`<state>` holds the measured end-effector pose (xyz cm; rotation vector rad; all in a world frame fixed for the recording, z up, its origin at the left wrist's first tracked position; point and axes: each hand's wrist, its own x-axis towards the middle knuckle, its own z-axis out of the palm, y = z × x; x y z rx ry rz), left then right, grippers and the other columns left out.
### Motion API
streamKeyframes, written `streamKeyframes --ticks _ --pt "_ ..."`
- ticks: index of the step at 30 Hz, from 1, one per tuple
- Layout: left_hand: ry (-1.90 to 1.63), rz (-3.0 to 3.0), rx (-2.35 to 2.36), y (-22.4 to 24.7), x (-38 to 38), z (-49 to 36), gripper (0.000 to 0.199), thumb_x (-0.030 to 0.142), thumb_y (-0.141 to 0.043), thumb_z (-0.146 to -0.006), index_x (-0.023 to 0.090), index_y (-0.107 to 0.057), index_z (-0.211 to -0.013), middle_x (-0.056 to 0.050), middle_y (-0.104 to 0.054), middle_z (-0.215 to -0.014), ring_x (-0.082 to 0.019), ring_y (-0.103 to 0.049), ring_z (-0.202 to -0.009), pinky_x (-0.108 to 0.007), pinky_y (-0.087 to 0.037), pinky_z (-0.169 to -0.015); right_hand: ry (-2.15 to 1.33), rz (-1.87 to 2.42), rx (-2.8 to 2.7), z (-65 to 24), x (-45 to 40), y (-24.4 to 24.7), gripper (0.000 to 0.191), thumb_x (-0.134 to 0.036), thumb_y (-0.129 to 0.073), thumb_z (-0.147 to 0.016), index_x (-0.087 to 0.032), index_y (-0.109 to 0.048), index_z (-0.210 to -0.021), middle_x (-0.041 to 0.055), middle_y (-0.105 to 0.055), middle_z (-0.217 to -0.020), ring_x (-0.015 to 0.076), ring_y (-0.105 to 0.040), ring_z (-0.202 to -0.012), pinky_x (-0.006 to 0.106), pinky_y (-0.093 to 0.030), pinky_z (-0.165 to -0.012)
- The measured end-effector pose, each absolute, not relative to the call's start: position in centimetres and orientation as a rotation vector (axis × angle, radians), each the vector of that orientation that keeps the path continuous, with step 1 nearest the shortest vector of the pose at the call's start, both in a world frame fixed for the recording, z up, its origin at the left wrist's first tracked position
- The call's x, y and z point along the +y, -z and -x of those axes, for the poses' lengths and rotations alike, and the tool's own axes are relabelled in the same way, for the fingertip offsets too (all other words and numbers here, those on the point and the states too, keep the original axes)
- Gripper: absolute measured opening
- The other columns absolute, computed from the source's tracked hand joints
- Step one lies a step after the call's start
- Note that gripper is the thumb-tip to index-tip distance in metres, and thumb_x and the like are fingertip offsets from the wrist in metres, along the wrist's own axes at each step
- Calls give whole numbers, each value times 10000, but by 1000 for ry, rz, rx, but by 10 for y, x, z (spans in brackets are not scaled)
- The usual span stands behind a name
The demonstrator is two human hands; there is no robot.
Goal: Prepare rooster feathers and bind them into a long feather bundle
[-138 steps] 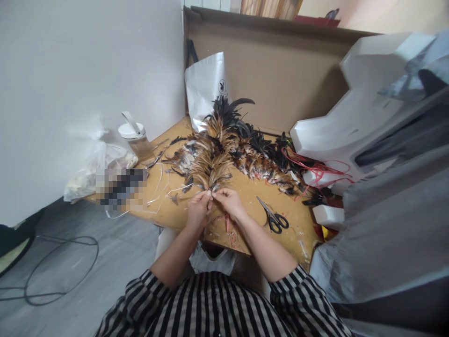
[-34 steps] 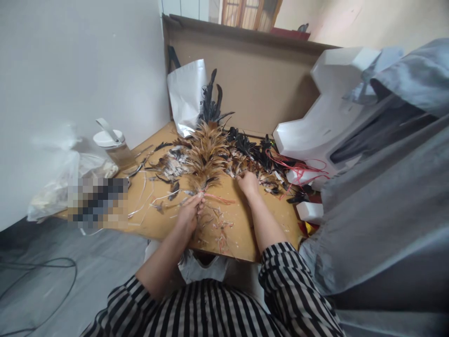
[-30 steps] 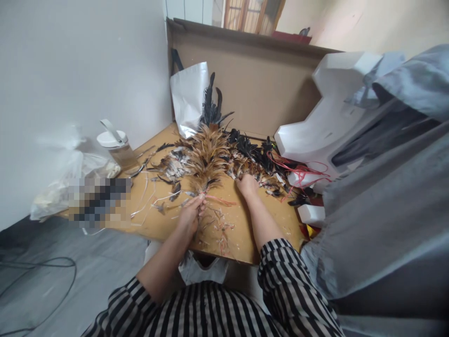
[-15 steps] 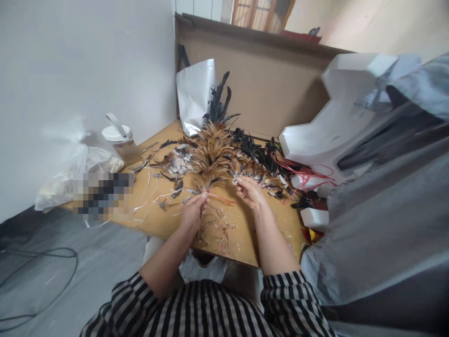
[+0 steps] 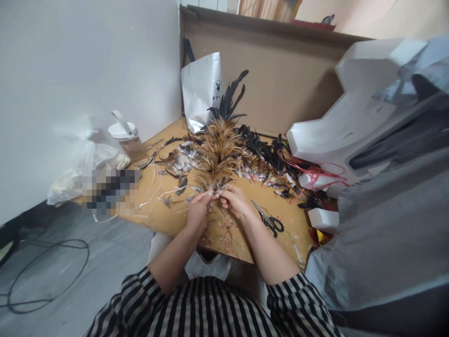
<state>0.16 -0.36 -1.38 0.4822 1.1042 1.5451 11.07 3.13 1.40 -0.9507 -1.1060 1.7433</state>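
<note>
A feather duster (image 5: 220,152) of layered brown feathers, with long black plumes at its far end, points away from me over the table. My left hand (image 5: 198,211) is closed in a pinch around its near end. Against that same end, my right hand (image 5: 235,202) pinches small feathers, fingertips almost touching the left ones. My fingers partly hide the binding point. Black-handled scissors (image 5: 268,220) lie just right of my right hand. Loose brown feathers (image 5: 261,173) and black feathers (image 5: 254,142) are heaped beyond it.
Feather scraps and red bits litter the wooden table (image 5: 175,217). Left stand a lidded jug (image 5: 128,140) and a plastic bag (image 5: 84,171). A silver pouch (image 5: 199,89) leans at the back. Red string (image 5: 319,173) and white foam (image 5: 312,135) are on the right.
My right hand has moved left from the feather heap to the duster's near end. The scissors, hidden before, now show. The view has shifted slightly.
</note>
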Motion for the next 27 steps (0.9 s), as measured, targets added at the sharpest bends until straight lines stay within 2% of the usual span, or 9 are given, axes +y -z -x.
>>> streamKeyframes --ticks 5,9,13,17,23,27 --pt "-1568 -539 1118 16 -3 -4 333 406 -717 -577 118 -662 -734 -9 -579 -579 -56 -400 -451 -187 -255 -409 -1570 1072 -1195 -103 30 -11 267 -328 -685 -598 -184 -467 -652 -74 -505 -406 42 -356 -295 160 -244 -299" --pt "-1550 -564 1120 16 -5 -4 318 391 -711 -589 120 -665 -750 -5 -570 -585 -54 -393 -454 -183 -246 -408 -1685 1022 -1165 -106 33 -12 302 -326 -719 -564 -174 -484 -678 -53 -572 -493 32 -375 -315 147 -235 -292" --pt "-1537 -579 1126 15 -5 -4 300 365 -698 -607 118 -670 -775 -4 -568 -593 -52 -388 -456 -178 -241 -405 -1871 965 -1132 -109 34 -14 285 -344 -717 -575 -146 -514 -602 -46 -534 -469 17 -344 -322 143 -187 -302" --pt "-1529 -566 1140 15 -5 -5 294 351 -696 -600 115 -674 -775 -2 -570 -589 -48 -376 -441 -181 -228 -398 -1893 966 -1102 -110 35 -13 306 -364 -713 -572 -136 -510 -556 -19 -549 -489 14 -316 -333 159 -145 -320" --pt "-1552 -564 1130 16 -6 -5 271 331 -683 -600 122 -682 -772 -17 -600 -613 -56 -393 -450 -185 -237 -404 -1788 1018 -1096 -109 35 -9 318 -352 -729 -559 -153 -483 -532 -87 -387 -390 12 -190 -343 190 -71 -360" --pt "-1557 -557 1132 19 -5 -5 241 299 -664 -607 125 -683 -773 -23 -615 -633 -60 -405 -452 -187 -250 -409 -1726 1044 -1108 -106 33 -8 302 -383 -725 -561 -146 -540 -588 -55 -481 -456 25 -270 -366 196 -106 -366"
